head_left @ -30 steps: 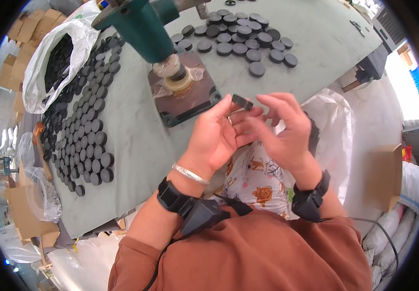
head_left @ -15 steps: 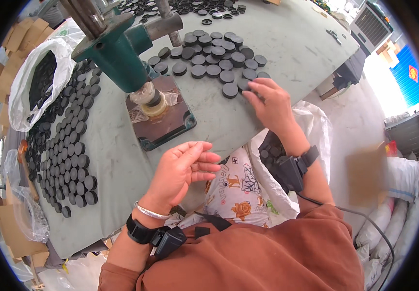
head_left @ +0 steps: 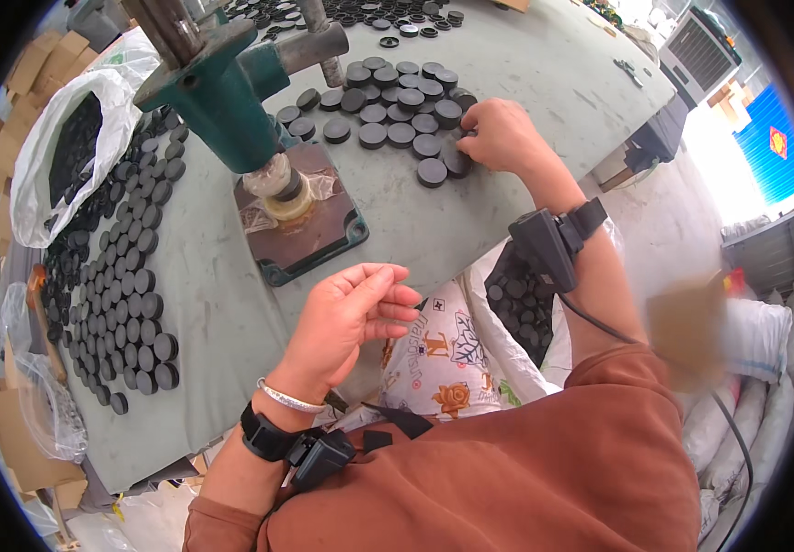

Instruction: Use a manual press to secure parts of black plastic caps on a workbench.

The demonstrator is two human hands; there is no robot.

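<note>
My right hand reaches to the right edge of a loose pile of black round caps; its thumb and fingers close round one cap, mostly hidden behind them. My left hand hovers in front of the green hand press, fingers half bent and apart, with nothing visible in it. On the press's brown base plate stands a pale round fixture. A dark ring or cap shows between this fixture and the wrapped ram above.
Many black caps spread over the left of the table, beside a white plastic bag of dark parts. More dark rings lie at the far edge. An open white sack holding black caps stands by my lap. Pliers rest at far right.
My right hand has moved farther away along the pile's right edge, and its fingers have closed in. The left hand stays almost in place.
</note>
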